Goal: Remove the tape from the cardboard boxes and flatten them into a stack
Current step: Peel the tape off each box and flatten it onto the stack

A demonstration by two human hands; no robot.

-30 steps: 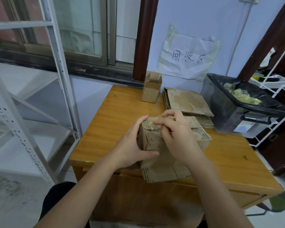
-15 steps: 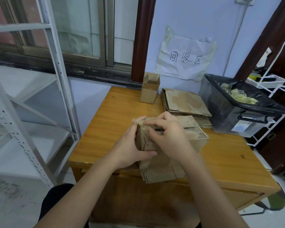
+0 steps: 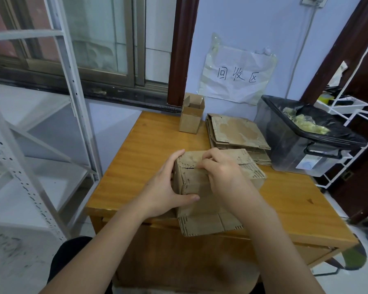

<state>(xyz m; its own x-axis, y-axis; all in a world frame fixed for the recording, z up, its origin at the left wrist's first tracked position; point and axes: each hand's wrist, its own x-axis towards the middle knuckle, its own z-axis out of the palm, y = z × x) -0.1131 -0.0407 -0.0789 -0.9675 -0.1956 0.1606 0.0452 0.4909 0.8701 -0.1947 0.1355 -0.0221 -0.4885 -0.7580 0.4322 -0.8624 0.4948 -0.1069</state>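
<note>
Fingers [image 3: 206, 154] curled, pinching box [image 3: 191, 183] top

Held box [image 3: 202, 183] at table's [image 3: 123, 177] near edge, small box [image 3: 190, 118] behind, flattened stack [image 3: 236, 132] right of it, bin [image 3: 289, 149] farthest right

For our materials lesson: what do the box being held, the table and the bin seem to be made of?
Box: brown corrugated cardboard, matt; fluted edges show on its flaps.
Table: wood or wood veneer, glossy orange finish with visible grain.
Bin: apparently translucent grey plastic, lined with a shiny black bag.
</note>
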